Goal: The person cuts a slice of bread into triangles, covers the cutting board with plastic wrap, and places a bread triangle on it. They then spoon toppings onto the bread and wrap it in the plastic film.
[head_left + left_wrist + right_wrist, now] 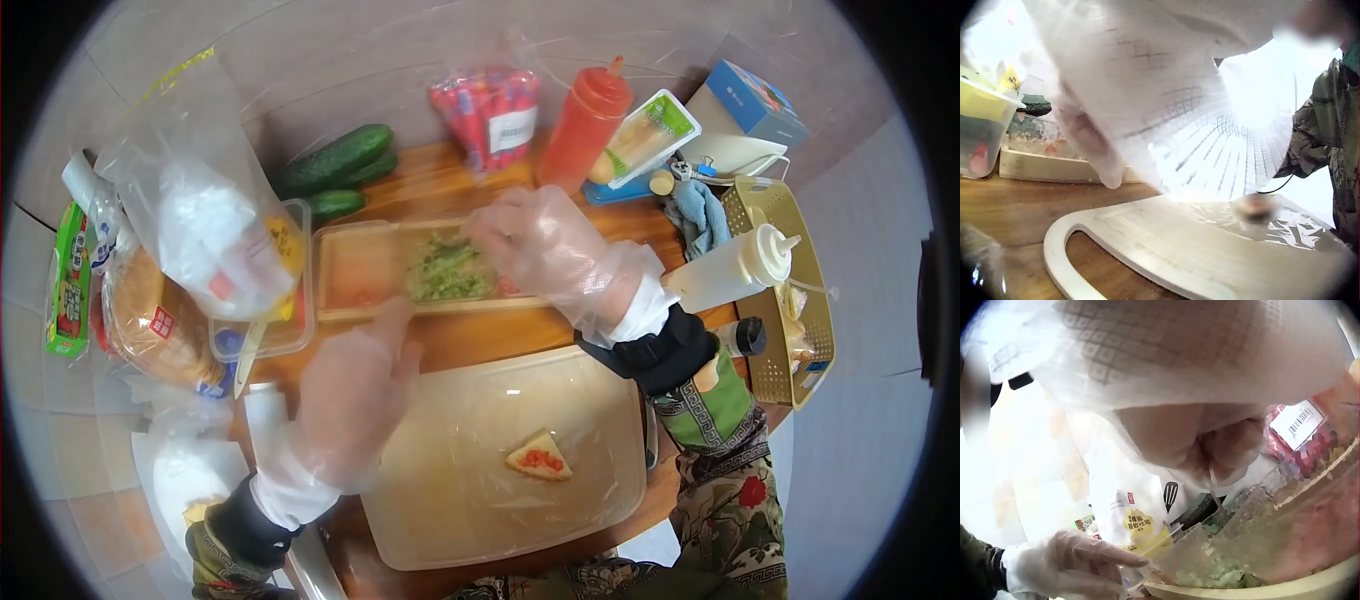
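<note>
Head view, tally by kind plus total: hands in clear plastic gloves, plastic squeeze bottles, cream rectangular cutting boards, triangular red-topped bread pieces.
Gloved hands, left hand and right hand: 2
Squeeze bottles, red plastic bottle and translucent whitish plastic bottle: 2
Cream rectangular cutting board: 1
Triangular red-topped bread piece: 1
Total: 6

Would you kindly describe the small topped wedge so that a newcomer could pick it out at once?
Find the large pale cutting board on the wooden table. Near its middle lies the small wedge. Its triangular shape and chopped red topping set it apart from the loose greens in the tray beyond.
</note>
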Available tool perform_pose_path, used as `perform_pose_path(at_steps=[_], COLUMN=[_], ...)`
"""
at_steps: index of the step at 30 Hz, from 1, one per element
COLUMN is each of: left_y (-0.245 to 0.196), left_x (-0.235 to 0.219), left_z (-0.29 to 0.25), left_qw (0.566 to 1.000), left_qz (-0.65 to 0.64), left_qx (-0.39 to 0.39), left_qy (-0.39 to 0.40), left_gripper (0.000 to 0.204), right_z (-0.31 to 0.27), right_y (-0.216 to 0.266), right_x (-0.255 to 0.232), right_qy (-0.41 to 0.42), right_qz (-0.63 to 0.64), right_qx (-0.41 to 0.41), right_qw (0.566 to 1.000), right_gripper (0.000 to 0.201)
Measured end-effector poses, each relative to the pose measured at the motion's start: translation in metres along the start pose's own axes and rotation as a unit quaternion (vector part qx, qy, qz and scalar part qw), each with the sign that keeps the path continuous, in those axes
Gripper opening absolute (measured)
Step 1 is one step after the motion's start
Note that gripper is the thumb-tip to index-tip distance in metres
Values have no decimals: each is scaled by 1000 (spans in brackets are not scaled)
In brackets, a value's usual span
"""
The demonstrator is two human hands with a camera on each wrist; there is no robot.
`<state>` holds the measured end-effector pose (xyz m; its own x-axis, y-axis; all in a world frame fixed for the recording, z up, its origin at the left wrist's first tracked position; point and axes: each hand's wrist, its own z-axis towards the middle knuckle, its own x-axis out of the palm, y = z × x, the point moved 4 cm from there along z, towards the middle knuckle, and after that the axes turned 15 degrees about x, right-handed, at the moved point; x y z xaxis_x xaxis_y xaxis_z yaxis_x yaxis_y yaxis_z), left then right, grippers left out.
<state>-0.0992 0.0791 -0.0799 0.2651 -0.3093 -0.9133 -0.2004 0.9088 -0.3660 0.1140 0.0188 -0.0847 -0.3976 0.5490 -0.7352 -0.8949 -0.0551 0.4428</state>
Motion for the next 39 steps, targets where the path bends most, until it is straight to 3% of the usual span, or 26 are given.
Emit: perform_pose_path(at_steps=[2, 4, 8, 10, 11, 13, 17, 19, 20, 22, 28, 32, 39], left_y=[0, 1, 2, 3, 3, 5, 5, 5, 5, 4, -5, -12, -27], left_x=[0, 1, 1, 1, 2, 3, 4, 4, 5, 4, -5, -8, -1], left_z=[0, 1, 3, 3, 3, 2, 0, -2, -3, -4, -9, -18, -38], left_qw=[1000, 1000, 1000, 1000, 1000, 1000, 1000, 1000, 1000, 999, 999, 999, 998], left_qz=[0, 14, 15, 14, 14, 18, 23, 25, 25, 26, 28, 29, -32], left_qx=[0, 5, 9, 5, 5, -3, 2, 7, 7, 19, 22, 16, 49], left_qy=[-4, -9, -13, -10, -10, 1, 0, -4, -5, -18, -11, -12, 0], left_gripper=[40, 40, 39, 39, 39, 38, 38, 37, 37, 36, 35, 34, 35], right_z=[0, 1, -1, -5, -8, -10, -10, -12, -11, -12, -26, -51, -133], right_y=[4, 0, -2, -3, -10, -20, -18, -19, -15, -14, -13, 18, 54], right_x=[1, 4, 4, 4, 6, 8, 1, -4, -7, -10, -19, -53, -90], right_qy=[17, 140, 123, 198, 198, 154, 125, 152, 152, 133, 56, 86, 120], right_qz=[-13, 94, 165, 242, 243, 171, 170, 209, 209, 225, 301, 351, 317], right_qx=[0, 254, 282, 420, 421, 233, 206, 319, 319, 398, 429, 477, 552], right_qw=[1000, 953, 937, 852, 851, 945, 956, 912, 912, 880, 850, 801, 762], right_gripper=[10, 13, 14, 9, 9, 22, 24, 25, 25, 26, 24, 23, 22])
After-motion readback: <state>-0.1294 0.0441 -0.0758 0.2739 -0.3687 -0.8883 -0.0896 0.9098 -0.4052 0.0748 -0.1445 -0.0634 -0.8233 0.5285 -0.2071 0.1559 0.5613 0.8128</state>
